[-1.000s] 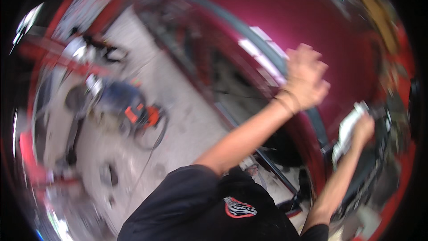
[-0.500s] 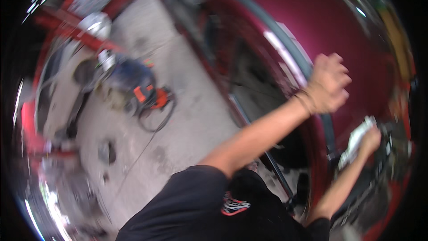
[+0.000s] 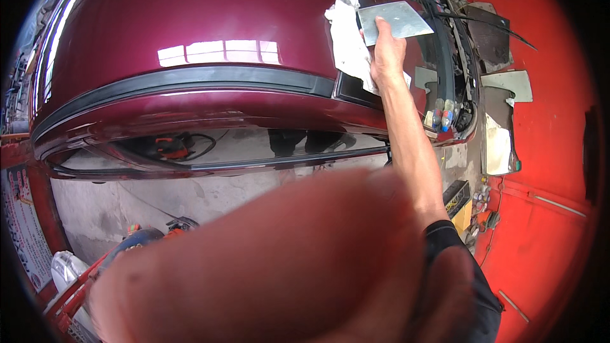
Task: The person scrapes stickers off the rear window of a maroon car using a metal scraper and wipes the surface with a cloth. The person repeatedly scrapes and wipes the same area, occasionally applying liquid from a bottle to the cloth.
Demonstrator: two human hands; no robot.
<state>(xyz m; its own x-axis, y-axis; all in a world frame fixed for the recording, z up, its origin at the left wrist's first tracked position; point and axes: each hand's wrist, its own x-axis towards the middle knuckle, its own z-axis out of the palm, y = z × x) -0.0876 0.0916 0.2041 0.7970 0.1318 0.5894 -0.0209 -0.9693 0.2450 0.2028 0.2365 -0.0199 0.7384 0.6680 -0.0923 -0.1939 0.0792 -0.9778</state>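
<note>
My right hand (image 3: pixel 388 57) is closed at the far right of the dark red car roof (image 3: pixel 210 19). Its thumb lies on a flat grey four-sided plate (image 3: pixel 403 22), and a crumpled white cloth (image 3: pixel 348 41) hangs beside the palm. Cloth and plate are both held above the windscreen edge. Close in front of me, my left hand (image 3: pixel 362 241) and forearm are a large blur across the lower middle. Its fingers are too smeared to read.
A black trim strip (image 3: pixel 210 76) runs along the roof edge, above an open-looking side window. Wiper arms (image 3: pixel 470 19) stick out at the right. Beyond are a red panelled surface (image 3: pixel 546 171) and flat pieces lying about. An orange-and-blue machine (image 3: pixel 143 236) stands lower left.
My view has swung round to face the roof side-on. The left hand has come from over the roof to close in front of me. The right hand now reaches out with cloth and plate.
</note>
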